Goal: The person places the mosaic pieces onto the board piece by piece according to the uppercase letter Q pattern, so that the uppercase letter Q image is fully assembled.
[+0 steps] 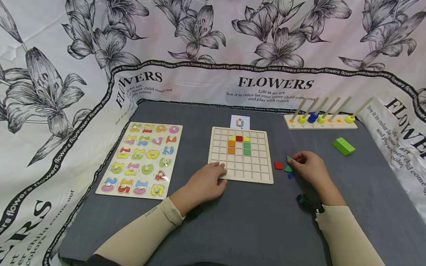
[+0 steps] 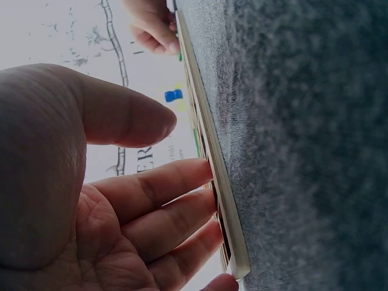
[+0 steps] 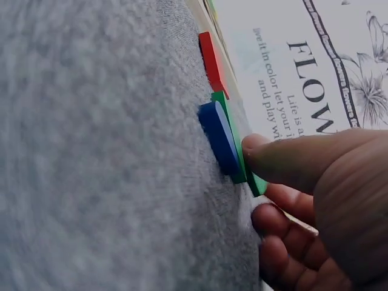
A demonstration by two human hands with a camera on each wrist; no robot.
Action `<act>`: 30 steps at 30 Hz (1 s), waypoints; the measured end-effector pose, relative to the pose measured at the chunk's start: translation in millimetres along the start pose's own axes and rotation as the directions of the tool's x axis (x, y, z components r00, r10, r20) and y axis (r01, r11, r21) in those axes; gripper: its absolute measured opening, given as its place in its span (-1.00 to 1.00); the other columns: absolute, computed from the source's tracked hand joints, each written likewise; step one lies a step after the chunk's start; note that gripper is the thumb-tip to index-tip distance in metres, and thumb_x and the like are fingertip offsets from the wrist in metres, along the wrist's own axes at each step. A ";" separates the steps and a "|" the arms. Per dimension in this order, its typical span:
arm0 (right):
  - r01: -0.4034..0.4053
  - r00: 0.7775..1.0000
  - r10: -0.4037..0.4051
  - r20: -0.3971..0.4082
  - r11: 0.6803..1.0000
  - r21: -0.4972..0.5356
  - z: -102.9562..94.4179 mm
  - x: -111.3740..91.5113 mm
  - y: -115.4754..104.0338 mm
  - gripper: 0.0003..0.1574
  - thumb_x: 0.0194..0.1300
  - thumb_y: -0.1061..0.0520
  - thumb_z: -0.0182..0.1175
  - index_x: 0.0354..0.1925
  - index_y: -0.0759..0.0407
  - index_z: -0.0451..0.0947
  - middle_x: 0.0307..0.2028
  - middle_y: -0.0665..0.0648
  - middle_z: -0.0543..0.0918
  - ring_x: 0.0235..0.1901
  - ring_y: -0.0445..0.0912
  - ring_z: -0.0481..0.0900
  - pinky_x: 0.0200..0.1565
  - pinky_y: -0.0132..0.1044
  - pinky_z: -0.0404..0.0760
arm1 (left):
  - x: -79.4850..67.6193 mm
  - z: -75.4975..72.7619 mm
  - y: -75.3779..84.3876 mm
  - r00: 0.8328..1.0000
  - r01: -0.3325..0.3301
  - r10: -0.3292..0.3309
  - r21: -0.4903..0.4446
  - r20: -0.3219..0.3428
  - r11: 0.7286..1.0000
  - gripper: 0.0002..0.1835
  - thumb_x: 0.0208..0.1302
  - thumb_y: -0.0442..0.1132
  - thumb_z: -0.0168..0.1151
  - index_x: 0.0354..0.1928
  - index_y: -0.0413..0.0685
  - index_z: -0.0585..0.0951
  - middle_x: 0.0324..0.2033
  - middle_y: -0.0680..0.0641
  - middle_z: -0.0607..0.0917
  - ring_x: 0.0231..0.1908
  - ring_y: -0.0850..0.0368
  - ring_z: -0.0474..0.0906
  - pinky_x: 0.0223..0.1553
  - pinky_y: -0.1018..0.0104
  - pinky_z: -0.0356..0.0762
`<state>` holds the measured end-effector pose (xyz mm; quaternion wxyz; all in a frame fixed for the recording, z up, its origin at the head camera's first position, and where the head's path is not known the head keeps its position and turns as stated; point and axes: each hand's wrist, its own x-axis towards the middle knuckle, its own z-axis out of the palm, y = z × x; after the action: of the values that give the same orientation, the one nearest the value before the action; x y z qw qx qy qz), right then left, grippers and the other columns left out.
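A wooden grid board (image 1: 247, 173) holds two columns of coloured pieces: orange on the left, green on the right, yellow corner pieces above and a red square (image 1: 239, 138) between these. My left hand (image 1: 206, 181) rests its fingertips on the board's near left corner, fingers fairly straight in the left wrist view. To the board's right, my right hand (image 1: 309, 168) pinches a green piece (image 3: 254, 183) between thumb and fingers. Another green piece (image 1: 288, 169), a blue piece (image 3: 219, 138) with a rounded side and a red square tile (image 1: 278, 165) lie close by on the cloth.
A number puzzle board (image 1: 155, 138) lies at the left. Behind the grid board is a pattern card (image 1: 240, 122) showing a coloured Q. A peg stand (image 1: 321, 126) with yellow and blue rings stands at the back right, with a green block (image 1: 344, 146) nearer.
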<state>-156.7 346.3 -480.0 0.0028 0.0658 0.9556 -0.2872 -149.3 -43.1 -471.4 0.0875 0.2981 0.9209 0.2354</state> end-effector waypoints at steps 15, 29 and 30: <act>0.214 0.977 -0.214 -0.017 0.971 0.108 18.0 11.6 -80.8 -0.78 0.63 0.14 0.27 0.10 0.21 0.73 -0.02 0.29 0.79 -0.16 0.10 0.72 -0.19 -0.07 0.68 | 0.4 0.7 0.6 1.000 0.005 -0.005 0.002 -0.009 1.000 -0.56 0.58 -0.10 0.24 0.36 -0.09 0.69 0.48 -0.17 0.61 0.57 -0.14 0.42 0.57 -0.04 0.48; 0.317 0.923 -0.333 0.195 0.942 0.108 81.1 41.9 -155.3 -0.86 0.53 0.27 0.33 -0.09 0.15 0.83 -0.03 0.18 0.83 -0.01 0.09 0.71 0.21 0.10 0.73 | 2.9 -1.6 2.2 1.000 0.008 -0.007 0.027 -0.012 1.000 -0.56 0.58 -0.08 0.24 0.35 -0.10 0.70 0.46 -0.15 0.63 0.55 -0.11 0.46 0.55 -0.01 0.51; 0.321 0.921 -0.337 0.196 0.941 0.111 81.4 41.8 -156.1 -0.86 0.53 0.27 0.33 -0.09 0.16 0.83 -0.04 0.18 0.83 -0.01 0.08 0.71 0.20 0.10 0.73 | 2.6 -1.8 1.6 1.000 0.010 -0.009 0.031 -0.012 0.999 -0.56 0.58 -0.08 0.24 0.35 -0.10 0.71 0.45 -0.15 0.63 0.55 -0.11 0.46 0.55 -0.01 0.51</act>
<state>-220.7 177.8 -464.1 0.0537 -0.1265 0.9355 -0.3254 -151.2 -41.2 -469.1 0.0786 0.2937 0.9263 0.2226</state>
